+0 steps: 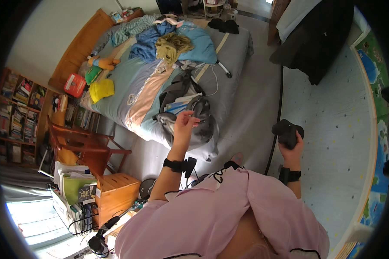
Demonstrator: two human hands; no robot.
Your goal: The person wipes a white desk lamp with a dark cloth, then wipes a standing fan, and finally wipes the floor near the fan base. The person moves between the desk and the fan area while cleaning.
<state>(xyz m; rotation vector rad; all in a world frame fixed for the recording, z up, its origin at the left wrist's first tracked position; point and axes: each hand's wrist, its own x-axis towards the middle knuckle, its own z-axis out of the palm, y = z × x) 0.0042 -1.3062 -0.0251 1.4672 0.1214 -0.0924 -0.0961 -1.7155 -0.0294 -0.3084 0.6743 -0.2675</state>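
Note:
My left hand (185, 124) is raised at the near edge of the bed with its fingers bent and apart, nothing visible in them. Just beyond it, an unzipped grey backpack (206, 125) lies on the bed, with papers or books (177, 106) showing in its opening. On the right, my right hand (293, 150) is closed around a lumpy black object (287, 133), held up over the floor. I cannot make out what kind of thing this is. Both wrists wear black straps.
Crumpled clothes (173, 46) and soft toys (101, 89) lie on the bed (136, 99). A wooden chair (86, 142), bookshelves (19, 112) and a paper-laden desk stand left. A dark garment (317, 41) hangs far right, beside a pale mat-like surface (328, 172).

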